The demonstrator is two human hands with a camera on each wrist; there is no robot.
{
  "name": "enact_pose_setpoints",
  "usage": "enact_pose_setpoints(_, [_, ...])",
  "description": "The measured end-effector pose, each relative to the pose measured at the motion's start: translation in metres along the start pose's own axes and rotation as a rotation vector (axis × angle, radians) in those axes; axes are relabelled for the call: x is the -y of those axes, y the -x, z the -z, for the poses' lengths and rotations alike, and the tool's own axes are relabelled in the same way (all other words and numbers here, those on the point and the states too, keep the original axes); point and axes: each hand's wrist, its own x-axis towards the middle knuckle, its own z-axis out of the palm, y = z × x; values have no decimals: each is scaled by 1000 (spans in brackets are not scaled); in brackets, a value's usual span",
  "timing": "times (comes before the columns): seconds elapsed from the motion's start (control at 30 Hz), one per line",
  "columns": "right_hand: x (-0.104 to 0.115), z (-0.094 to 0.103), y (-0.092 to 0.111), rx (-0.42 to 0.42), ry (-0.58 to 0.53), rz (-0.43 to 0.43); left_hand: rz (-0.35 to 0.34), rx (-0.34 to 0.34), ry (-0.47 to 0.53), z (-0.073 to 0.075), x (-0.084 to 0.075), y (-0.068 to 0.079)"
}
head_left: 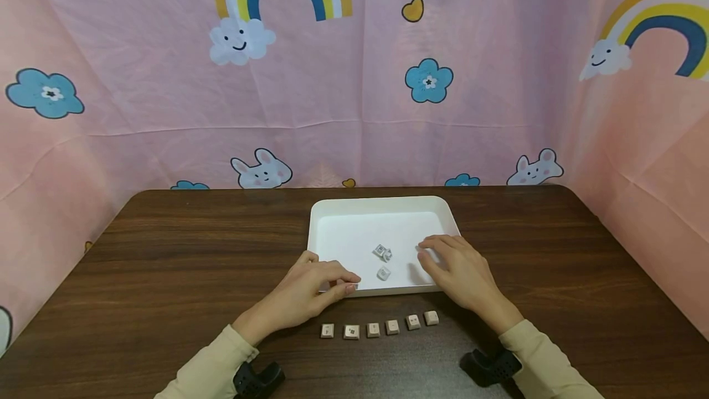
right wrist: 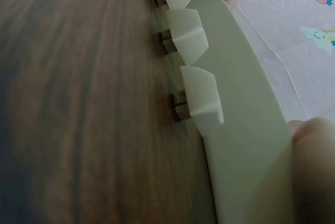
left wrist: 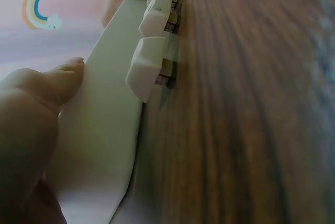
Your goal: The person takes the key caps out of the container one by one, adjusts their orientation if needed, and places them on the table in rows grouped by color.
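A white tray [head_left: 343,226] lies on the table with a few loose pale keycaps [head_left: 383,273] inside. At its front left, my left hand [head_left: 310,282] pinches the front rim between thumb and fingers. My right hand [head_left: 462,270] hovers over the tray's right part, fingers bent and thumb apart, the fingertips near the tray floor. In front of the tray stands a row of several keycaps [head_left: 351,332]. From the left wrist, a near keycap [left wrist: 146,67] shows a dark stem beneath it. The right wrist view has another keycap [right wrist: 201,101] close to the tray wall [right wrist: 246,109].
The dark wood table [head_left: 194,251] extends to both sides of the tray. Behind it hangs a pink curtain [head_left: 332,91] printed with rainbows and clouds. Black wrist bands [head_left: 490,367] sit at both cuffs, close over the tabletop.
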Motion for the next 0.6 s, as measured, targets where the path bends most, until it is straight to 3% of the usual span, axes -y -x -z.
enact_pose_setpoints(0.37, [1, 0, 0, 5, 0, -4, 17, -79, 157, 2, -1, 1])
enact_pose_setpoints(0.6, [0, 1, 1, 8, 7, 6, 37, -167, 175, -3, -5, 1])
